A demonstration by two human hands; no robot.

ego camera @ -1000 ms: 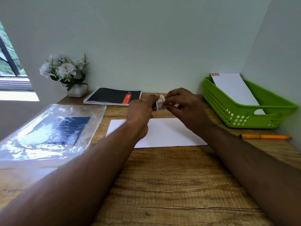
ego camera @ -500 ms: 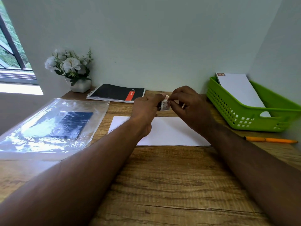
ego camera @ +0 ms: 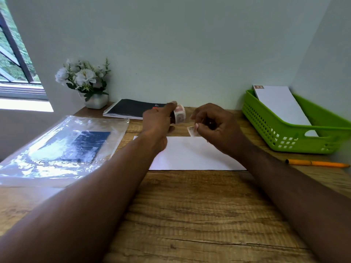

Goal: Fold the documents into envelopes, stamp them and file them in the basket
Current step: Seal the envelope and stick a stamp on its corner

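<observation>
A white envelope (ego camera: 191, 154) lies flat on the wooden desk (ego camera: 190, 215) in front of me. Above its far edge my left hand (ego camera: 158, 122) grips a small roll of stamps (ego camera: 179, 113). My right hand (ego camera: 216, 128) pinches a single stamp (ego camera: 192, 130) between thumb and fingertip, a short gap away from the roll. At the right stands a green basket (ego camera: 281, 133) holding a stamped white envelope (ego camera: 281, 105) that leans on its back wall.
An orange pen (ego camera: 317, 163) lies beside the basket's front. A clear plastic sleeve (ego camera: 62, 149) with a dark sheet inside covers the desk's left side. A black spiral notebook (ego camera: 133, 109) and a pot of white flowers (ego camera: 85, 82) stand against the back wall.
The hands were together on the stamp roll; now they have parted, with a single stamp in my right hand and the roll in my left.
</observation>
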